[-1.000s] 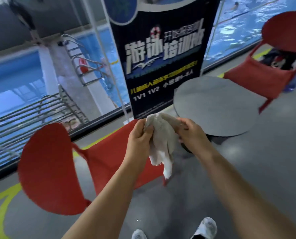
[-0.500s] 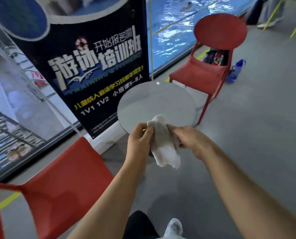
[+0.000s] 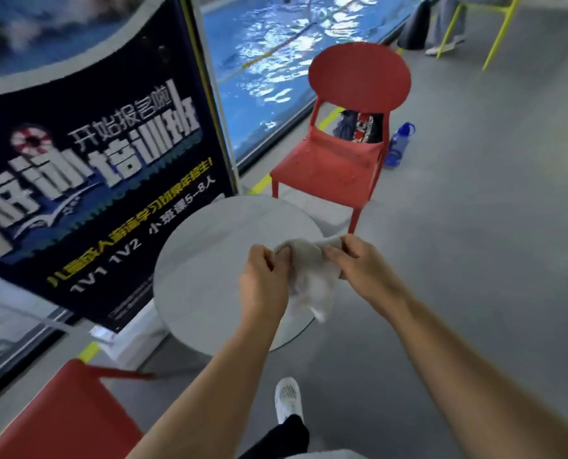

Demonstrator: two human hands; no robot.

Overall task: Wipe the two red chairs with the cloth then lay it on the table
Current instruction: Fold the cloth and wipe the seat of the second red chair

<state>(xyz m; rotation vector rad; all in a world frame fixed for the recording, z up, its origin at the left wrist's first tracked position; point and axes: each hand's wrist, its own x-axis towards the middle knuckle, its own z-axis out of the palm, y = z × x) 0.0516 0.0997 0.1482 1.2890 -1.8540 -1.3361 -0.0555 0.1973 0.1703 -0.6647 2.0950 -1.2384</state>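
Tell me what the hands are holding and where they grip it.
Both the left hand and right hand pinch the cloth at its bunched upper edge.

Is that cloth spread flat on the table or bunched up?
Bunched up: the cloth hangs crumpled between the left hand and right hand, above the table.

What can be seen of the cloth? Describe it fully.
The cloth is a pale grey-white rag, soft and crumpled, looking like worn fabric. It hangs bunched in the air over the near edge of the round grey table, pinched at its top by the left hand and right hand, loose corner dangling down.
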